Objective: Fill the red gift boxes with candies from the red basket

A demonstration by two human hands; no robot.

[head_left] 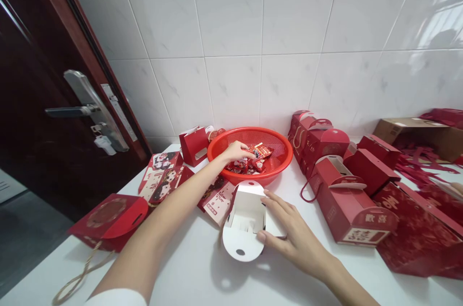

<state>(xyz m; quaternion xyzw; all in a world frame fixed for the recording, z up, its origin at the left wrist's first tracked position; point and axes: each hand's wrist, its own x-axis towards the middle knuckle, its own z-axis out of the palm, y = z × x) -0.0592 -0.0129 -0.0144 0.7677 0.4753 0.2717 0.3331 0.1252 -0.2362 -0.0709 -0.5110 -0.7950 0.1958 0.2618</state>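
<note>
My left hand (237, 151) reaches into a red plastic basket (249, 178), its fingers curled down onto small red printed packets (258, 163). The undersides of these fingers are hidden, but a packet shows at the fingertips. Just in front of the basket, my right hand (285, 229) grips the side of an open paper gift box (249, 216), thumb at the near side and fingers on the flap. White shows inside the box, and its rounded end flaps are folded outward. Little can be made out at its bottom.
Printed red boxes (164, 178) and a corded red box (108, 219) lie on the left. Several handled red boxes (343, 200) crowd the right, with a cardboard carton (427, 134) of ribbons behind. A tiled wall (231, 89) borders the white table (188, 267); a door (39, 79) stands left.
</note>
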